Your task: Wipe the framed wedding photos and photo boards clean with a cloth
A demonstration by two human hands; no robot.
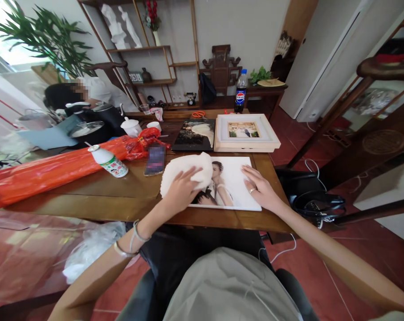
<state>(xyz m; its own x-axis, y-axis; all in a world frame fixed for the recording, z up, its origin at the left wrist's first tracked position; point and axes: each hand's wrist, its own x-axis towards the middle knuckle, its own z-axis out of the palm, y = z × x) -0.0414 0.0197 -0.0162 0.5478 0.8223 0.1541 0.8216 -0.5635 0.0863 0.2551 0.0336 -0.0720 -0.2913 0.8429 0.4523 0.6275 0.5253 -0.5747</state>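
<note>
A photo panel (222, 187) printed with a picture of people lies flat at the table's front. Over its left part is spread a fluffy white cloth (171, 171), which hides that side of the picture. My left hand (185, 182) rests on top of the cloth, palm down with fingers apart. On the panel's right edge lies my right hand (258, 185), fingers stretched out, a ring on one of them. Behind the panel are a dark photo panel (183, 137) and a pale box-like frame (271, 138) around a smaller picture.
Left of the panel lie a phone (155, 159), a tipped white bottle (110, 162) and a long red plastic-wrapped bundle (55, 167). Farther back are a white teapot (131, 127), orange-handled scissors (198, 114) and a cola bottle (241, 92). Another person's head (63, 94) shows at left.
</note>
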